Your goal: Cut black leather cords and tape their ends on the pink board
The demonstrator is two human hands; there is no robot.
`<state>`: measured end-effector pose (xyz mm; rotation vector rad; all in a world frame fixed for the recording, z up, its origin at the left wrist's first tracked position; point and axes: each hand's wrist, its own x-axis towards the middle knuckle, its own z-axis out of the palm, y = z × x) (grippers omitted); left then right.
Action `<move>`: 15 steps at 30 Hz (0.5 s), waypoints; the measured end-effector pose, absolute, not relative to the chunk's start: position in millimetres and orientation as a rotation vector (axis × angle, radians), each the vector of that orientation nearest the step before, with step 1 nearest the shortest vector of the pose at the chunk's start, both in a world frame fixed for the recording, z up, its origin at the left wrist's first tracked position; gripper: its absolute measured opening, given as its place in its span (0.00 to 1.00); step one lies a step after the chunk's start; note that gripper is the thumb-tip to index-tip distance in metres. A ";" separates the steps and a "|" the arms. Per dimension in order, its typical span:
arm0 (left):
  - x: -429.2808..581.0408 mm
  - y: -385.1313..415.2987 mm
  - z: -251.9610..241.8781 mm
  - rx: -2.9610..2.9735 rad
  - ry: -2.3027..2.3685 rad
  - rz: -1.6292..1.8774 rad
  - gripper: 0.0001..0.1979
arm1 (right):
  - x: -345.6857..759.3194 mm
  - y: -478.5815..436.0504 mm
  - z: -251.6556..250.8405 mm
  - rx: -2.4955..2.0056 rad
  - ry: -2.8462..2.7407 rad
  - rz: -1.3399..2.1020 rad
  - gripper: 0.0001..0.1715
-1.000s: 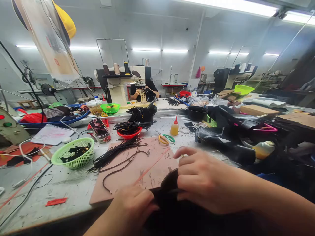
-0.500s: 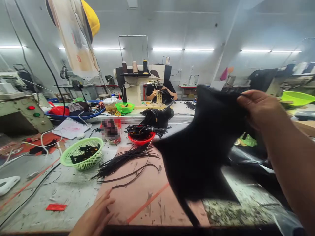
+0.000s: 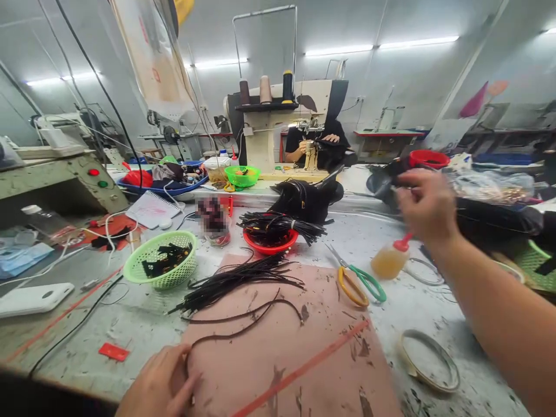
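Observation:
On the pinkish mat (image 3: 260, 359), the fingers of my left hand (image 3: 160, 376) are closed round the near end of a thin black strip (image 3: 226, 336). My right hand (image 3: 428, 200) is raised at the right, slightly blurred, with its fingers bent inward; what they hold, if anything, is too small to tell. Below it stands a glue bottle (image 3: 390, 259) with a red tip. Scissors (image 3: 358, 284) with yellow and green handles rest on the mat's right edge. A bundle of black strips (image 3: 238, 281) lies across the mat's far part.
A green basket (image 3: 160, 260) with black pieces stands left, a red bowl (image 3: 269, 246) with strips beyond the mat. A tape roll (image 3: 428, 362) lies at the near right. Black material (image 3: 499, 217) is piled right. Across the table, a person (image 3: 317, 145) works at a sewing machine (image 3: 260, 136).
The black sheet has left my right hand, which moved left in view. My left hand has closed on the strip end. The view has shifted right, and scissors, bottle and tape roll now show.

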<state>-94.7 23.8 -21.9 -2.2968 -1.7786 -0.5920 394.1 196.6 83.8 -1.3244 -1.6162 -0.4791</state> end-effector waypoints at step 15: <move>-92.1 63.0 -17.0 -2.412 -1.359 -0.546 0.12 | 201.2 117.2 -6.4 -1.019 -2.926 -0.068 0.09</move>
